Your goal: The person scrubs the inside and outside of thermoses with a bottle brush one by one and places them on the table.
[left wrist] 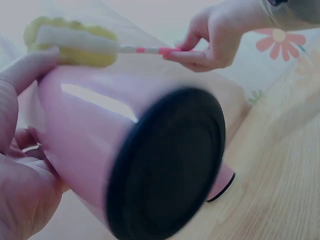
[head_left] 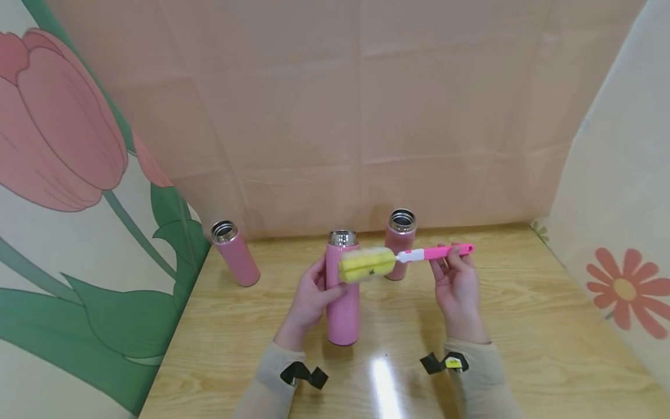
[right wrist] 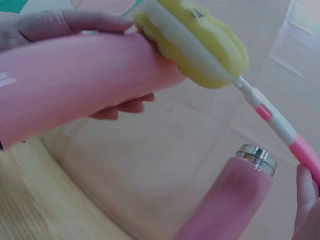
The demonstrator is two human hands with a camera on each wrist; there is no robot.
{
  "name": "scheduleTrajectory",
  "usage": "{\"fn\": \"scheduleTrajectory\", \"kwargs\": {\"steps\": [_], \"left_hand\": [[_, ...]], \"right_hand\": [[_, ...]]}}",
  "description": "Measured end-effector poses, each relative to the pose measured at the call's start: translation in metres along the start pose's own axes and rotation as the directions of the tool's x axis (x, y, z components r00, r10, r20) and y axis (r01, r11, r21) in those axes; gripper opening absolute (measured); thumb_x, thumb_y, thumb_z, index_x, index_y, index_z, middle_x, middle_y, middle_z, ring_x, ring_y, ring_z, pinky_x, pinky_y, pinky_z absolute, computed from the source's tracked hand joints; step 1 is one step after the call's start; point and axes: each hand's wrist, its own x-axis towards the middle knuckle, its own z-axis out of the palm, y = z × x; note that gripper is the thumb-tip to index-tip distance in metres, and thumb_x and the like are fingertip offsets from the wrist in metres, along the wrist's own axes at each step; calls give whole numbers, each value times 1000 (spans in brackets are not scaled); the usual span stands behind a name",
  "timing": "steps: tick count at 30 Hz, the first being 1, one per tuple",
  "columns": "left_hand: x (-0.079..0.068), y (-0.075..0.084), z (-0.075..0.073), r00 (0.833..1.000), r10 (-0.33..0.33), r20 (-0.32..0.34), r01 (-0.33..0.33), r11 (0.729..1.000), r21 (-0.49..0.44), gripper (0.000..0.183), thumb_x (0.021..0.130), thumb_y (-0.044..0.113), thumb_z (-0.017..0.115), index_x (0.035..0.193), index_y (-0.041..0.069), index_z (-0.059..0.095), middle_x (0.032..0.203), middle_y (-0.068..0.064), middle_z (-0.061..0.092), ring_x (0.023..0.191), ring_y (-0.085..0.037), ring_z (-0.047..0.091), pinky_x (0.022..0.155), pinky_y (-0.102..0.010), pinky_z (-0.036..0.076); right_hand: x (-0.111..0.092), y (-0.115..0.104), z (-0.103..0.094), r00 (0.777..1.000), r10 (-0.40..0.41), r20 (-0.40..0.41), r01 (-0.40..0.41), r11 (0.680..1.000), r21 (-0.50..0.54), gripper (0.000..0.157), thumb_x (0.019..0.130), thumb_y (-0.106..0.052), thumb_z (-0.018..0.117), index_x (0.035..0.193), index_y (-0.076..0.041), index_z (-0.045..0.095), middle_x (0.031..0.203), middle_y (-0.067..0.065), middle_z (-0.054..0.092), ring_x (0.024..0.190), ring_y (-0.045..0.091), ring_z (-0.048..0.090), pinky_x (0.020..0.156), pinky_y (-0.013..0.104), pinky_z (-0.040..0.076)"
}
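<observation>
At left we see an uncapped pink bottle [head_left: 239, 257] standing apart, likely to leave working room. Right of it, the left hand [head_left: 309, 298] curls round a second bottle [head_left: 343, 320], lifted off the table [head_left: 549, 337], apparently steadying it with its mouth uncovered. A yellow sponge [head_left: 369, 266] crosses before it; beyond stands a third bottle [head_left: 400, 240]. We see the right hand [head_left: 459, 286] pinching the brush's pink handle [head_left: 438, 252], probably for reach.
</observation>
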Motion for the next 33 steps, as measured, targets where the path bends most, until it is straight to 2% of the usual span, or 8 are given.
{"fn": "scheduleTrajectory", "kwargs": {"steps": [3,7,11,14,19,23,27,33], "left_hand": [[1,-1,1,1000,4,-29,-3,1000,19,88,87,-10,75,165,-1,34,154,-21,52,135,-26,58,112,-40,51],[2,2,1,998,-1,-67,3,999,40,86,87,-11,75,164,-1,37,152,-21,52,135,-29,56,112,-42,51],[0,8,0,991,-74,-110,83,993,87,86,91,2,82,166,10,39,155,-15,51,136,-31,55,112,-42,52],[-1,10,-1,987,-106,-118,119,987,111,85,92,9,85,165,13,42,155,-12,52,135,-31,55,111,-42,52],[0,10,-2,993,-72,-98,84,990,115,80,90,3,85,160,6,48,150,-17,57,131,-32,59,108,-40,55],[-1,10,-2,993,-57,-104,70,989,128,81,91,3,84,162,6,45,155,-14,57,135,-30,59,109,-38,54],[-2,11,-1,992,-59,-107,75,985,154,79,93,7,82,163,7,44,161,-8,52,142,-29,55,112,-35,50],[-1,10,-1,994,-50,-99,64,988,142,81,92,3,82,163,4,42,159,-13,54,140,-32,57,111,-36,51]], "right_hand": [[0,1,2,999,-25,-36,26,999,22,10,104,-4,65,110,-4,56,100,16,68,85,27,73,91,37,63],[-1,2,4,998,-36,-59,38,999,25,5,107,-6,59,110,-4,57,99,15,68,83,27,73,89,37,63],[-1,0,4,999,-28,-35,29,999,42,3,109,-6,56,112,-5,55,99,14,68,84,26,72,90,36,63],[-1,-2,3,1000,-23,-18,24,998,60,5,109,-6,57,113,-6,54,98,15,69,85,26,72,92,35,62],[-1,-4,2,999,-29,-40,32,998,55,13,107,-8,62,117,-7,53,99,14,69,85,25,72,93,35,62],[0,-3,2,997,-41,-59,44,998,54,18,106,-8,63,121,-7,53,101,13,68,87,25,71,93,35,62],[1,-2,2,998,-44,-38,46,997,54,11,108,-8,59,117,-7,53,99,14,68,85,25,72,91,35,63],[2,1,3,996,-44,-76,48,998,51,11,108,-8,58,117,-7,52,100,13,67,83,24,72,89,34,63]]}}
